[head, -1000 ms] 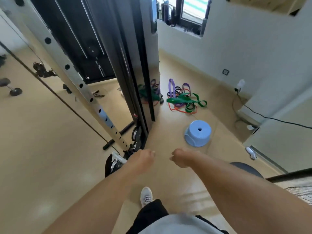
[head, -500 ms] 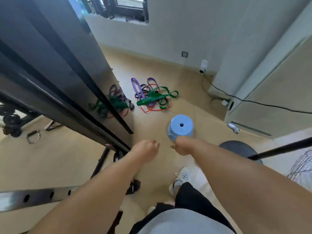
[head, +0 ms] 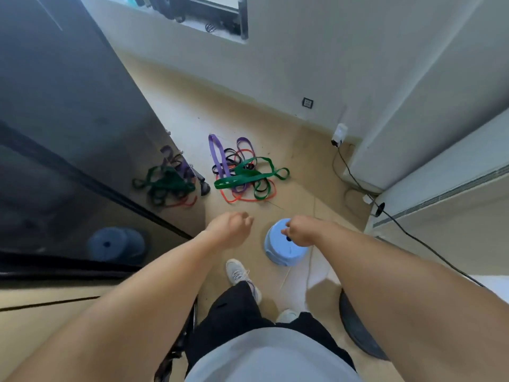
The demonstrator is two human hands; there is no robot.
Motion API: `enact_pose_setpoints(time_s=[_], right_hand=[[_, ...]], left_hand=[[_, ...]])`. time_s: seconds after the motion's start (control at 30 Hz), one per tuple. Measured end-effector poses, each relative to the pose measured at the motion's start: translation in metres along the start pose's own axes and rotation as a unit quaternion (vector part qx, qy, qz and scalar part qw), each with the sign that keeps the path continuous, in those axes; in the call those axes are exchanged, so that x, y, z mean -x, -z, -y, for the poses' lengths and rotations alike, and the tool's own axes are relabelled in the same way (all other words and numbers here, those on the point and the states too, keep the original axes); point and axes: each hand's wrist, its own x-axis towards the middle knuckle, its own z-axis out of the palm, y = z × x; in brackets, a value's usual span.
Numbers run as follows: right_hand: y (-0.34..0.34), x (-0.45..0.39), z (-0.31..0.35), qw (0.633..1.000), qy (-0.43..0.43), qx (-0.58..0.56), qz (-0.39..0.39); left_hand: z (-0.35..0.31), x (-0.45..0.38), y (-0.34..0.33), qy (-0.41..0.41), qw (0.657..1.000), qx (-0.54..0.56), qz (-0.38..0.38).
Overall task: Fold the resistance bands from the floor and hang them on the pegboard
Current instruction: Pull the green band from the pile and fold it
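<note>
Handling: the bands (head: 242, 175) look light, limp and rubbery; I judge they will sag and cling to one another when lifted, so each needs teasing free of the heap.
Grip: best taken at a free loop end, such as the green loop (head: 282, 173) at the right edge, then drawn out and doubled over.
Look: flat loops in purple, green, black and orange-red, tangled in one loose pile; the widest green one lies across the top, a purple one stands out at the upper left.
Place: on the floor (head: 297, 150), beyond a blue stool (head: 275, 250), just beside a dark mirrored panel (head: 82, 133) that shows their reflection.
Left hand (head: 230, 228): loosely curled, holding nothing, short of the pile.
Right hand (head: 298, 232): loosely curled over the stool, holding nothing that I can see.
Hands: apart, side by side.
Pegboard: not in view.
</note>
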Motion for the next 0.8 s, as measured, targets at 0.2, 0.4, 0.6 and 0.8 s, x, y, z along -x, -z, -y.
enact_pose_setpoints(time_s=[0.2,0.4,0.6,0.8], right_hand=[[0.088,-0.071,-0.011,0.999,-0.015,-0.028,0.001],[0.176,-0.123,-0.006,0.995,-0.037,-0.089,-0.018],[0.24,-0.165,-0.002,0.996,-0.002,-0.089,-0.016],[0.285,-0.224,-0.026,0.998,0.038,-0.051,0.011]], left_hand=[[0.005,-0.097,0.067,-0.004,1.0,0.017,-0.003],[0.014,-0.178,0.136,-0.029,0.998,-0.046,0.03],[0.027,-0.239,0.178,-0.01,0.999,-0.025,0.023],[0.018,-0.295,0.201,0.018,1.0,0.022,-0.005]])
